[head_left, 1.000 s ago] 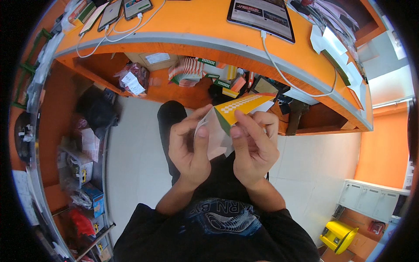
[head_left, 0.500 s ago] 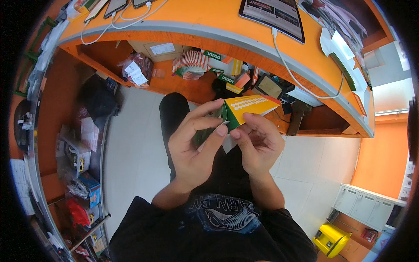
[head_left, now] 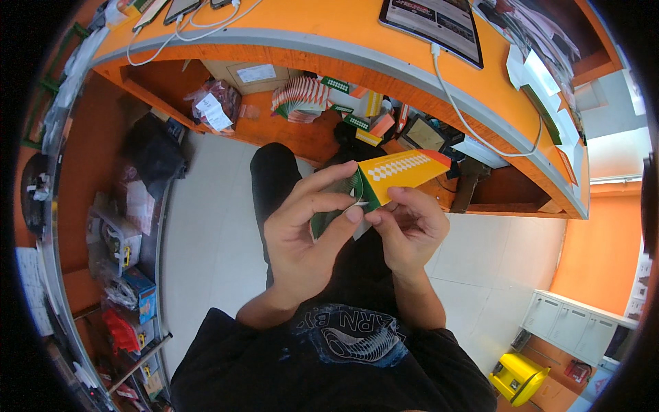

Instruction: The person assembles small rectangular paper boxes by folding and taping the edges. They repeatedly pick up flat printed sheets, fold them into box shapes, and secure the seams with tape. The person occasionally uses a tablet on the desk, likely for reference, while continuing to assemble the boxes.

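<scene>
Evidently the biggest thing about is the orange desk [head_left: 322, 24], with a crowded shelf [head_left: 274, 127] under its top; the small cardboard box [head_left: 405, 173] is held up in front of that shelf, in mid-air over the person's lap. Its broadest visible face is a bright yellow panel that narrows toward a red-orange far end; the near end is dark green with a curved, pale-edged flap [head_left: 356, 189], and a line of white diamonds runs along the yellow. The left hand [head_left: 301, 237] has its thumb and fingers pinched on the green end and flap, while the right hand [head_left: 417, 230] grips the lower edge of the yellow panel between thumb and bent forefinger. Compared with a second ago, the pale inner surface that filled the space by the left hand is mostly out of sight, the green end now shows more fully beneath the left fingers, and the yellow panel lies a little flatter, set farther to the right. Its long axis runs left to right with a slight upward slant, away from the person: green end by the left hand, red-orange end pointing up and right toward the desk.
</scene>
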Demonstrator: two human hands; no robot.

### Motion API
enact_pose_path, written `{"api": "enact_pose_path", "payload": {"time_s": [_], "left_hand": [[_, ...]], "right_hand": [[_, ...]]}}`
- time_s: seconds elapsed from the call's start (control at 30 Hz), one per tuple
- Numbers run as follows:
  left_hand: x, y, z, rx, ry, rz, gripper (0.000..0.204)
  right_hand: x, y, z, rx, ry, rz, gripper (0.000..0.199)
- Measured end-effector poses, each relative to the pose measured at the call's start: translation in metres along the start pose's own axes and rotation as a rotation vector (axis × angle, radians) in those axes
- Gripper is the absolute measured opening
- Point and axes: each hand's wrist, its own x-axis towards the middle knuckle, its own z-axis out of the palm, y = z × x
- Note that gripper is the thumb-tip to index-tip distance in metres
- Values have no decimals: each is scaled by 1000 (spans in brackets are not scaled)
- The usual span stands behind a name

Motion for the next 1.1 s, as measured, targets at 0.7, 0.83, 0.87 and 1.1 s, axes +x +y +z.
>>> {"api": "enact_pose_path", "payload": {"time_s": [0.7, 0.83, 0.87, 1.1], "left_hand": [[-7, -10, -1, 171, 89, 78, 14], [-13, -9, 8, 33, 96, 44, 16], [-12, -9, 8, 64, 69, 82, 16], [-1, -22, 1, 203, 21, 355, 19]], "right_hand": [[-3, 4, 0, -46, -34, 35, 35], [-1, 4, -5, -184, -134, -109, 39], [-1, 4, -4, -171, -119, -99, 39], [4, -19, 4, -554, -174, -70, 34]]}}
